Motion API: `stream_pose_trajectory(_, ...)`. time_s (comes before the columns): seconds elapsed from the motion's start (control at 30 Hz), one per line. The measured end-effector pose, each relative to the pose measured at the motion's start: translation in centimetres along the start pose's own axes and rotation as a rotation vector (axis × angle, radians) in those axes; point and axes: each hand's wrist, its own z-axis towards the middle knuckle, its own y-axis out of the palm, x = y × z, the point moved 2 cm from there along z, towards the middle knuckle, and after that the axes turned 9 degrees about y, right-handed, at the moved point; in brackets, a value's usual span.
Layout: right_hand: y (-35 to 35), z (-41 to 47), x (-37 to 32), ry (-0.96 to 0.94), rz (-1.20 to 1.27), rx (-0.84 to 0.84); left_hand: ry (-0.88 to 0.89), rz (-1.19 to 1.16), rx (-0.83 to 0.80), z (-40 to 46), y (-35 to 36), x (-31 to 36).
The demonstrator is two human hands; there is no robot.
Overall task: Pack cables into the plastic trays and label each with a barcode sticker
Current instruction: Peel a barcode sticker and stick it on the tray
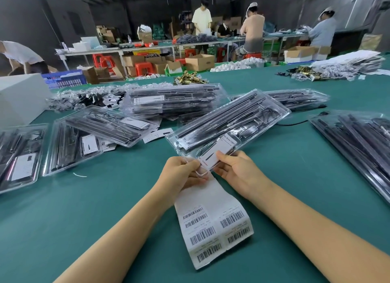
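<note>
Head view: the left hand [181, 171] and right hand [234, 169] pinch the near end of a clear tray [228, 124], which angles off toward two o'clock, probably steadying it for labelling. The barcode sticker strip [213, 223] trails toward six o'clock under the hands. The tray's card [219, 154] reads "Grow Light".

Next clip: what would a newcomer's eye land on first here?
Front and centre, both hands, left hand and right hand, grip the near end of a clear tray, with a barcode strip lying beneath them. More packed trays lie piled behind on the green table.
</note>
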Motion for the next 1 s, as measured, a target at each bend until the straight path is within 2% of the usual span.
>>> stream_pose_trajectory(0.63, -0.05, 0.42, 0.19, 0.008, -0.010, 0.003, -0.044, 0.072, 0.169, 0.76, 0.14, -0.25)
stream_pose_trajectory(1.0, -0.05, 0.12, 0.04, 0.019, 0.009, -0.013, 0.038, 0.080, 0.126, 0.27, 0.32, -0.11)
